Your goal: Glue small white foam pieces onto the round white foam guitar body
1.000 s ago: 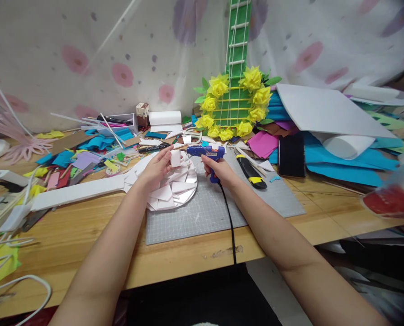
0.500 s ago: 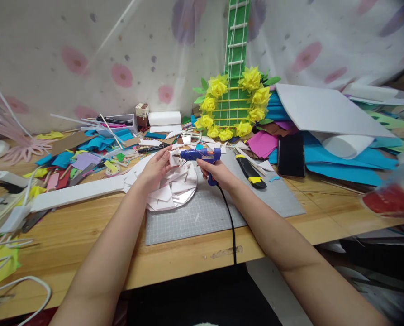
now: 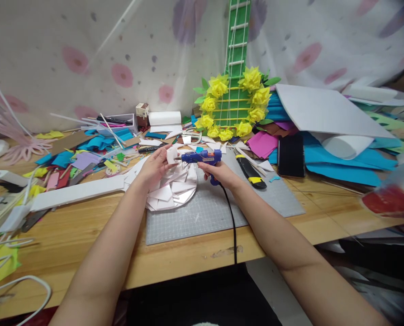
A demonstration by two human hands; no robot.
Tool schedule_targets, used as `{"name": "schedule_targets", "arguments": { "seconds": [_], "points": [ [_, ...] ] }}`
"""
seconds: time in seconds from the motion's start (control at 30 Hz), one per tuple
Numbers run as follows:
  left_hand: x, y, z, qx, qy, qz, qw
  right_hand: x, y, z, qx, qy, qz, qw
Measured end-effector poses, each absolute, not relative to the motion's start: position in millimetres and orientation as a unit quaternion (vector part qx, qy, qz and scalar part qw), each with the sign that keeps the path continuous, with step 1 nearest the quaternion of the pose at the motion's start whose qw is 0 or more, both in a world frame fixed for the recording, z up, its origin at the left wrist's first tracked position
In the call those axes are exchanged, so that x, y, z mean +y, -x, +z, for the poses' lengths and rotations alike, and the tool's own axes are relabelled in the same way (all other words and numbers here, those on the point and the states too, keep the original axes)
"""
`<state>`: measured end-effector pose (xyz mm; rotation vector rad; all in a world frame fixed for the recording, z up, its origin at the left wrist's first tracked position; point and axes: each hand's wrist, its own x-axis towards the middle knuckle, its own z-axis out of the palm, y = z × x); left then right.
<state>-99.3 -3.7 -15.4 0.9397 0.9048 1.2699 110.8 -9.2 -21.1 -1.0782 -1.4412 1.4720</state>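
My left hand [image 3: 157, 166] pinches a small white paper piece [image 3: 172, 155] between thumb and fingers. A blue glue gun [image 3: 202, 156] is gripped in my right hand [image 3: 218, 172], its nozzle pointing left, close against the paper piece; whether it touches, I cannot tell. Below both hands lies a white guitar-shaped form [image 3: 169, 192], its round body covered with overlapping white paper pieces. Its long flat neck [image 3: 79, 192] reaches to the left. The body rests partly on a grey cutting mat [image 3: 195, 226].
A yellow-and-black utility knife [image 3: 250, 171] lies on the mat, with a phone [image 3: 291, 156] further right. Behind stands a green guitar model [image 3: 237, 68] ringed with yellow paper flowers. Coloured scraps [image 3: 86, 158] crowd the left. The gun's black cord [image 3: 233, 226] hangs over the table edge.
The white paper piece has tilted and shifted slightly left, showing more of its face. My left hand has turned a little with it; the glue gun has barely moved.
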Motion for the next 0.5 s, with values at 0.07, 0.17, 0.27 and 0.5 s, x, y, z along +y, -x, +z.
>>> {"name": "schedule_targets", "arguments": {
  "seconds": [0.07,0.17,0.27,0.5],
  "points": [
    [-3.3,100.0,-15.8,0.397,-0.409,0.552,0.609,-8.7,-111.7,-21.5,-0.565,0.425,0.580,0.404],
    [-2.7,102.4,-15.4,0.409,-0.409,0.557,0.595,-8.3,-113.1,-22.6,-0.557,0.422,0.583,0.414],
    [-3.1,104.8,-12.8,0.419,-0.409,0.558,0.588,-6.1,-115.3,-26.6,-0.540,0.419,0.589,0.431],
    [-2.6,104.0,-13.4,0.419,-0.401,0.562,0.590,-3.7,-117.3,-36.0,-0.557,0.380,0.607,0.420]
  ]
}}
